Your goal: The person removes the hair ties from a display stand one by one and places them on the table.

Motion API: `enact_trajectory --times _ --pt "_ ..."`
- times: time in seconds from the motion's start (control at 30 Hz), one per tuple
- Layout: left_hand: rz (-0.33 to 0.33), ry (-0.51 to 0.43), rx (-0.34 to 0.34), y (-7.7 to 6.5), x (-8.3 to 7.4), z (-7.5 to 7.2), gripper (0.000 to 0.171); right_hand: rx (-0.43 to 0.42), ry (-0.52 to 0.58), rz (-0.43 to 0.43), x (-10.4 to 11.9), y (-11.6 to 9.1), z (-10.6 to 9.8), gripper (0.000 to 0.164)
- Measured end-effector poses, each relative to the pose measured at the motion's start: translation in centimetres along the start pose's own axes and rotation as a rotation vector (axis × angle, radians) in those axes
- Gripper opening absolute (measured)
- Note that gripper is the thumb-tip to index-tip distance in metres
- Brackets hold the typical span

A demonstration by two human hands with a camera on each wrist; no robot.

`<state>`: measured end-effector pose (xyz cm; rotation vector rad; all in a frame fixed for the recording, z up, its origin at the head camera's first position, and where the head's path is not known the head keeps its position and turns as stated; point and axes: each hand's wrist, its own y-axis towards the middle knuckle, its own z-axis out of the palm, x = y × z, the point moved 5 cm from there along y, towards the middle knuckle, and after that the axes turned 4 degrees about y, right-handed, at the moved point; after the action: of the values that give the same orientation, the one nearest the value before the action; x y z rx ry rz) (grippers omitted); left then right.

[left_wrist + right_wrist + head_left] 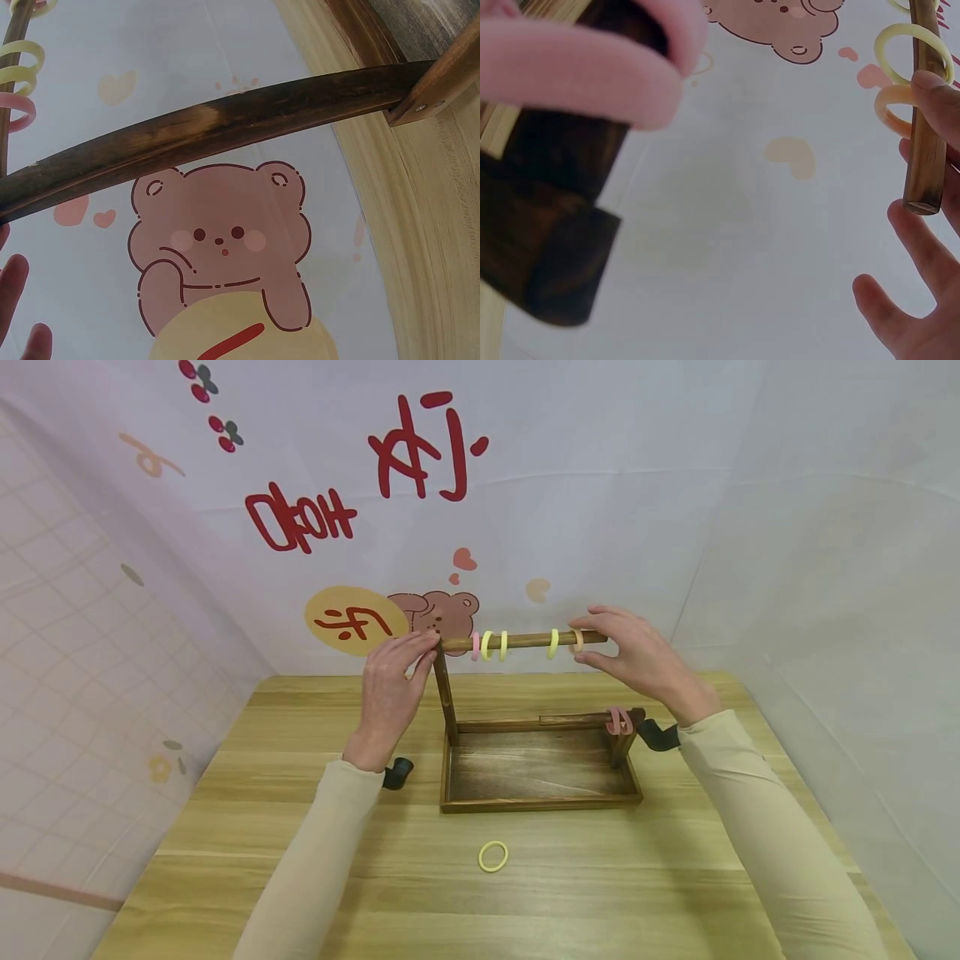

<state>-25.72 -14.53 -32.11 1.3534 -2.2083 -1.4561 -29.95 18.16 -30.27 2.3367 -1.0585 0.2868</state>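
Note:
A brown wooden rack has an upright post [446, 697] carrying a long upper bar [528, 642]. My left hand [392, 689] grips the top of the post, thumb and fingers at its corner with the bar. Around the bar's free right end, my right hand [637, 652] pinches an orange hair tie [889, 112] that encircles it. Farther left on the same bar hang a pale yellow hair tie [553, 644], two more yellow ones [495, 646] and a pink one [476, 647].
Pink hair ties [619, 721] ring the lower, shorter bar at right. The rack's tray base [540, 766] stands on the wooden table [420, 893]. A loose yellow hair tie [481, 857] lies in front of it. Behind hangs a printed white cloth [600, 485].

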Motion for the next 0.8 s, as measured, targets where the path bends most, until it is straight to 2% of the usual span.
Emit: enact_trajectory --times 0.8 --pt "0.004 -0.006 -0.014 -0.14 0.08 0.01 0.023 -0.054 -0.001 -0.025 -0.73 -0.19 -0.33 0.047"
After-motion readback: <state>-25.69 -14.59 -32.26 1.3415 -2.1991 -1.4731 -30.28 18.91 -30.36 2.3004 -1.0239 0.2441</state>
